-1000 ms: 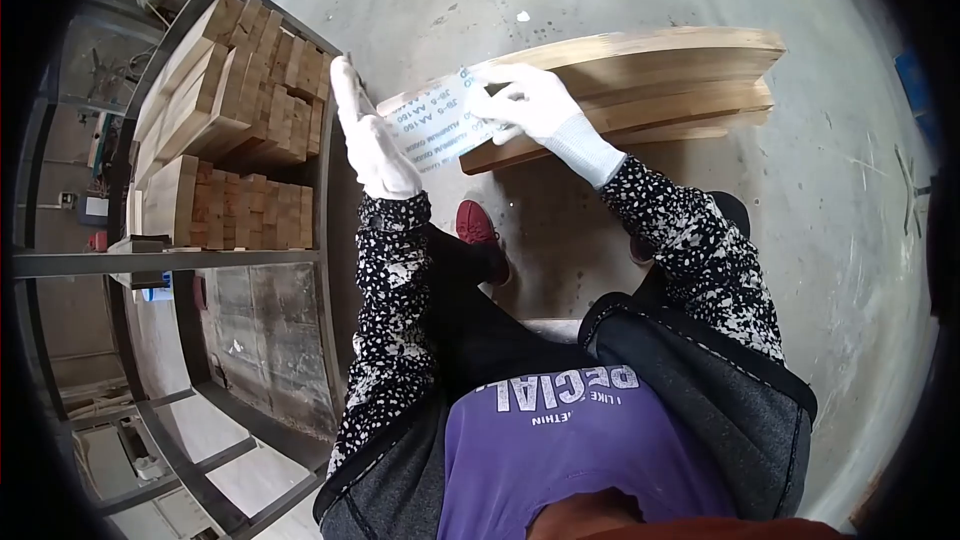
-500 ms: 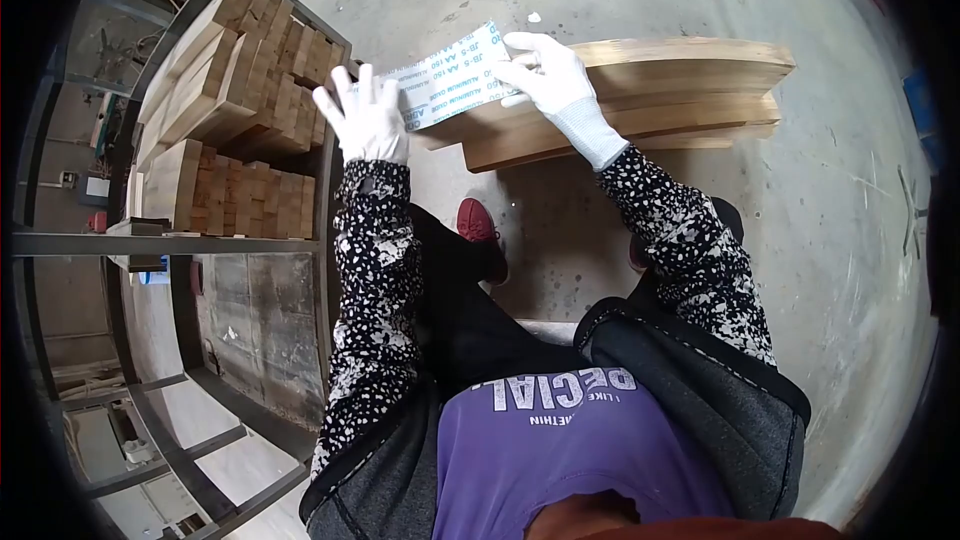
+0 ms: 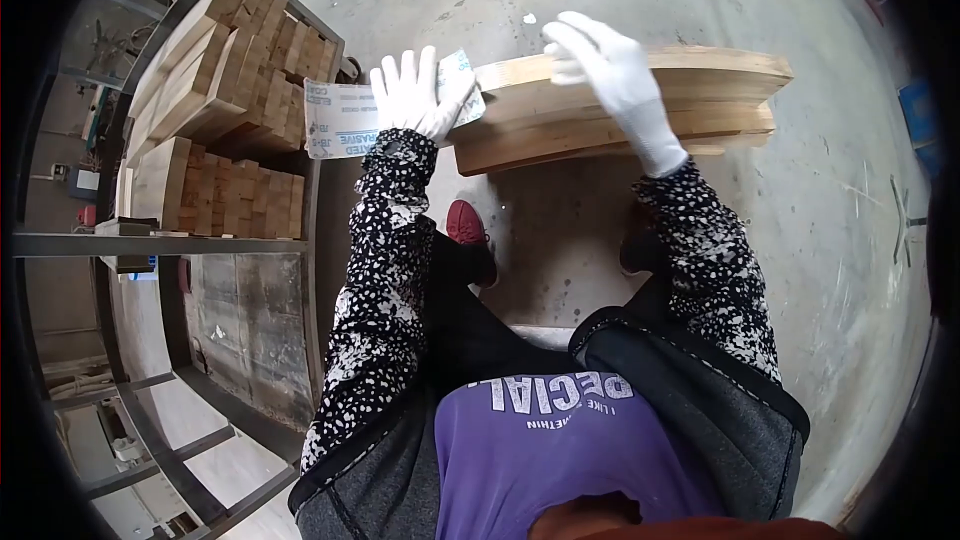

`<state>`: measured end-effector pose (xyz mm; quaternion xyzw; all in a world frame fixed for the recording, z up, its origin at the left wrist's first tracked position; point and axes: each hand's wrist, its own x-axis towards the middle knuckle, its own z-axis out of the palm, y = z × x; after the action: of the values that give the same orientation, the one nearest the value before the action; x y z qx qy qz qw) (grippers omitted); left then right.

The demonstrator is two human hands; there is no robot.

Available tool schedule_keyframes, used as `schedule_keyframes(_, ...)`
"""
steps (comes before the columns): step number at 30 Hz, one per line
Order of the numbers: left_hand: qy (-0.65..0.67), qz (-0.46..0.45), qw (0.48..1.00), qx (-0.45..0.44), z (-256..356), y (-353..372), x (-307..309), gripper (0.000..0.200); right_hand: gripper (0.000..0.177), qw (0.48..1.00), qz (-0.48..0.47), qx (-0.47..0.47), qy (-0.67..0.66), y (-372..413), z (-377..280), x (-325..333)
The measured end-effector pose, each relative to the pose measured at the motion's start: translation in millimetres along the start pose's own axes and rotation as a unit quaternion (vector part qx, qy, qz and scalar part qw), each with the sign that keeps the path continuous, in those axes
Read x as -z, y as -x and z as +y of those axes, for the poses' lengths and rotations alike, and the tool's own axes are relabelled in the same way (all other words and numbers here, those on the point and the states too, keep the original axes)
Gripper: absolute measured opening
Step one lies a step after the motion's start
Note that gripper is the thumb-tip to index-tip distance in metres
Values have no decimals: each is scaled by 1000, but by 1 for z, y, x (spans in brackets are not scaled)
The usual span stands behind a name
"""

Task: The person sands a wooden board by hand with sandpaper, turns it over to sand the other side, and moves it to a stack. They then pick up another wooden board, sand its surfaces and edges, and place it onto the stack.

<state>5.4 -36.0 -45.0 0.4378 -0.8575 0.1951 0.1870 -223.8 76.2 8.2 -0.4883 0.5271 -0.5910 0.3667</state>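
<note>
A sheet of abrasive paper [image 3: 342, 124] with blue print stretches out on both sides of my left hand [image 3: 415, 98]. The white-gloved left hand is flat over the sheet, its fingers spread. Beneath the sheet's right end is the left end of a stack of curved wooden pieces [image 3: 690, 90]. My right hand [image 3: 608, 68], gloved in white too, is over the stack's middle, away from the sheet. Its fingers are stretched out with nothing visible in them.
On the left, a metal rack [image 3: 160, 245] holds stacked wooden blocks [image 3: 240, 190]. A red shoe [image 3: 466, 223] is on the concrete floor [image 3: 820, 240] in front of the curved pieces. A blue object [image 3: 918, 115] is at the far right.
My right hand has let go of the sheet and moved right. My left hand has shifted right across the sheet, and the sheet now extends farther left.
</note>
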Motion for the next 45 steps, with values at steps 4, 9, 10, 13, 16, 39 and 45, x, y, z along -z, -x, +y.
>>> schedule_keyframes(4, -36, -45, 997, 60, -9, 0, -13, 62, 43, 986, 150, 48, -48, 19, -21, 70)
schedule_keyframes(9, 73, -126, 981, 124, 36, -25, 3, 81, 40, 979, 200, -1, -41, 40, -25, 99)
schedule_keyframes(10, 73, -127, 982, 123, 44, -30, 7, 81, 40, 980, 194, -14, -38, 40, -24, 99)
schedule_keyframes(13, 165, -181, 960, 137, 58, -39, 14, 85, 41, 984, 170, -39, -29, 36, -18, 95)
schedule_keyframes(16, 220, -122, 966, 65, 40, -24, 22, 85, 42, 990, 139, -40, 0, 31, -14, 89)
schedule_keyframes(39, 131, 13, 991, 11, 88, -28, 10, 33, 41, 989, 141, -35, -7, 37, -13, 109)
schedule_keyframes(45, 205, 2, 970, -132, 178, -49, 18, 41, 39, 988, 151, -37, -18, 33, -19, 110)
